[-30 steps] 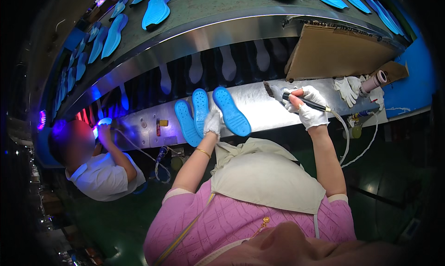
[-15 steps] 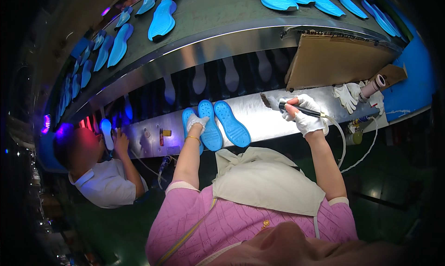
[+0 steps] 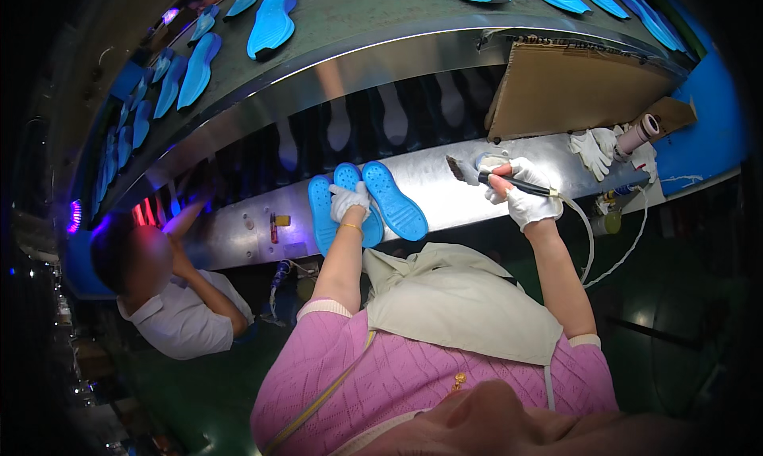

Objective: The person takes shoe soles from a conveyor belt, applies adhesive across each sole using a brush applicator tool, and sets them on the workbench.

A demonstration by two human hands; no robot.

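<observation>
Reaching farther forward than half a second ago, a co-worker's arm [image 3: 187, 220] is stretching out at the far left. Nearer, the left hand [image 3: 350, 201] is now lying over the middle sole [image 3: 372, 228], having shifted off the left sole [image 3: 322, 217], so the handling seems to be passing to the middle one. Its gloved fingers are pointing leftward; whether they are gripping, I can't tell. Just beside, the right sole [image 3: 395, 201] is lying untouched, all three resting on the metal counter [image 3: 445, 209]. Farther right, the right hand [image 3: 526, 200] is clamping a black-handled brush [image 3: 528, 187], its bristles hanging well apart from every sole. White gloves [image 3: 592, 154] are lying beyond.
</observation>
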